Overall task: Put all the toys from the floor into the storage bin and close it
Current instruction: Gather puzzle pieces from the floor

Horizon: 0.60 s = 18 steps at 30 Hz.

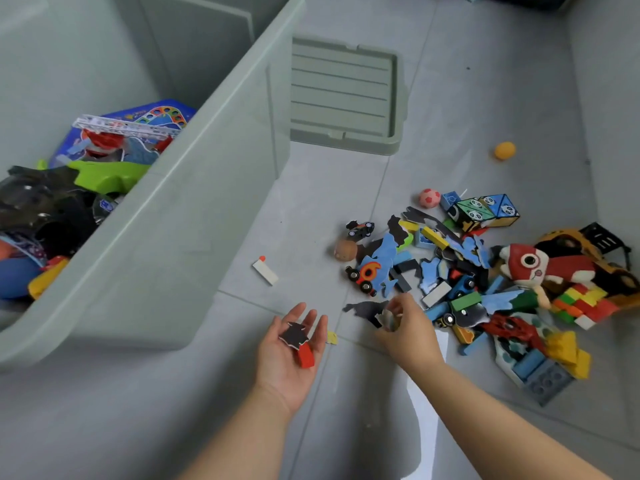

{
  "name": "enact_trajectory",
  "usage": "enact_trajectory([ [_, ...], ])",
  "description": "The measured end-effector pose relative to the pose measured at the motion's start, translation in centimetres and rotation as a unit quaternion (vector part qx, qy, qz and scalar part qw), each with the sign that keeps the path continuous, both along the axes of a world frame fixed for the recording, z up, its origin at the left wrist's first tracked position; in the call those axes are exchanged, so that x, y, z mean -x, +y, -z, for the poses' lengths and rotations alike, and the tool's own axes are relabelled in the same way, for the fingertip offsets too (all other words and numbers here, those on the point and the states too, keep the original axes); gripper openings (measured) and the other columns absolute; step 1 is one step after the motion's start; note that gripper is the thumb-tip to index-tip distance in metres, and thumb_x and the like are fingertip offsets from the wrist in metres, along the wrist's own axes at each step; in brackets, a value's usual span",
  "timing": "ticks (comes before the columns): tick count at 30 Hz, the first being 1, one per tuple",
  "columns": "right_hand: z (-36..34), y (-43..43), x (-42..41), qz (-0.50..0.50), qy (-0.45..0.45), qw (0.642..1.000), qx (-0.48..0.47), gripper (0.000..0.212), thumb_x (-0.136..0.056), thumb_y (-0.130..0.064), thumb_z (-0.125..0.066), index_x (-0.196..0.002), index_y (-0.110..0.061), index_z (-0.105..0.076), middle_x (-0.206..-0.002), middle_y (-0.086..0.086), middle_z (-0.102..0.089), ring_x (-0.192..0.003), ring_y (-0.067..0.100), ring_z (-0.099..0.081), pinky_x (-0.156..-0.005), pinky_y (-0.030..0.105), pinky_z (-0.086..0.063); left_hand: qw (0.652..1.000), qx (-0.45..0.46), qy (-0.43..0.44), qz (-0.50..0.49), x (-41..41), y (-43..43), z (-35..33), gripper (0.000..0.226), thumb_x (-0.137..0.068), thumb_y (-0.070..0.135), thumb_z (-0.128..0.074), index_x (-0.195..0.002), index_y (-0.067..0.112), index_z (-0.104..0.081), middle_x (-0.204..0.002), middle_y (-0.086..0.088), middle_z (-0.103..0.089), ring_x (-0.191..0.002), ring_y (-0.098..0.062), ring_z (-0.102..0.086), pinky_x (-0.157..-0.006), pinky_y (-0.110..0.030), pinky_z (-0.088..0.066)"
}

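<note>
A large grey-green storage bin (194,216) stands open at left, with several toys inside. Its lid (343,95) lies upside down on the floor behind it. My left hand (289,355) is palm up and flat, carrying a black puzzle piece (294,336) and a red block (306,356). My right hand (403,327) pinches a small pale puzzle piece (386,318) at the near edge of the toy pile (467,275). The pile holds puzzle pieces, bricks, small cars and a red-and-white plush fish (540,266).
Loose on the grey tiled floor lie a white block (265,271), an orange ball (505,150), a pink ball (429,197), a brown round toy (345,250) and a small yellow piece (331,337). A yellow toy truck (588,247) sits at far right.
</note>
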State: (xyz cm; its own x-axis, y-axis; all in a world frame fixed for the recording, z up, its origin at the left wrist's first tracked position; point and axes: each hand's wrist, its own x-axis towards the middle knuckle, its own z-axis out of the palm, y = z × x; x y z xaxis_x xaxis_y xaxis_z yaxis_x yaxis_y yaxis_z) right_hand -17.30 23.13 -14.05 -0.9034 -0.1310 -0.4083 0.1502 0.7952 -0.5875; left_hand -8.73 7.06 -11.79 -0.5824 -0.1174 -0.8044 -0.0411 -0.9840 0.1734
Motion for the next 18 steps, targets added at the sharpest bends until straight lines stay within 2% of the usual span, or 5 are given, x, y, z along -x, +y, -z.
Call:
enact_trajectory([
  [3,-3.3,-0.9,-1.1,0.110,-0.034,0.977,0.181,0.023,-0.077,-0.003,-0.066,-0.088,-0.015,-0.049,-0.095,0.008,-0.060,-0.078,0.015,-0.055,-0.057,0.015,-0.044,1.000,0.002,0.009,0.021,0.5,0.8,-0.2,0.039,-0.099,0.036,-0.032,-0.099,0.009,-0.061,-0.102,-0.013,-0.058,-0.093,-0.032,-0.059,-0.080,-0.046,-0.050],
  [7,-6.5,-4.5,-3.8,-0.026,-0.012,0.963,0.267,0.028,-0.073,-0.010,-0.075,-0.089,-0.020,-0.053,-0.089,-0.010,-0.060,-0.082,0.005,-0.057,-0.061,0.013,-0.044,0.999,0.004,0.030,0.031,0.7,1.2,-0.4,0.045,-0.096,0.046,-0.034,-0.105,0.013,-0.063,-0.108,-0.017,-0.062,-0.096,-0.034,-0.059,-0.085,-0.043,-0.046],
  [10,-5.5,-4.3,-2.1,-0.050,0.060,0.983,0.168,0.018,-0.080,-0.026,-0.069,-0.090,-0.028,-0.054,-0.090,-0.011,-0.056,-0.078,0.007,-0.055,-0.062,0.016,-0.039,1.000,0.012,0.019,-0.010,0.8,0.3,-0.1,0.040,-0.097,0.038,-0.034,-0.097,0.012,-0.065,-0.097,-0.011,-0.062,-0.083,-0.025,-0.061,-0.071,-0.032,-0.051],
  [13,-2.8,-1.8,0.4,-0.133,0.093,0.983,-0.091,0.032,-0.087,-0.028,-0.060,-0.117,-0.019,-0.052,-0.114,0.000,-0.053,-0.105,0.019,-0.052,-0.079,0.025,-0.042,0.999,0.023,-0.001,-0.030,0.5,-0.7,0.2,0.034,-0.098,0.032,-0.038,-0.092,0.012,-0.065,-0.090,-0.007,-0.060,-0.077,-0.020,-0.059,-0.055,-0.019,-0.051],
  [18,-0.4,0.0,1.0,-0.214,0.059,0.949,-0.225,0.061,-0.084,-0.036,-0.061,-0.135,-0.016,-0.035,-0.126,0.005,-0.051,-0.114,0.024,-0.049,-0.090,0.034,-0.046,0.998,0.040,-0.022,-0.030,-0.3,-1.1,1.0,0.027,-0.096,0.027,-0.044,-0.090,0.013,-0.067,-0.095,-0.006,-0.059,-0.083,-0.021,-0.061,-0.065,-0.026,-0.056],
])
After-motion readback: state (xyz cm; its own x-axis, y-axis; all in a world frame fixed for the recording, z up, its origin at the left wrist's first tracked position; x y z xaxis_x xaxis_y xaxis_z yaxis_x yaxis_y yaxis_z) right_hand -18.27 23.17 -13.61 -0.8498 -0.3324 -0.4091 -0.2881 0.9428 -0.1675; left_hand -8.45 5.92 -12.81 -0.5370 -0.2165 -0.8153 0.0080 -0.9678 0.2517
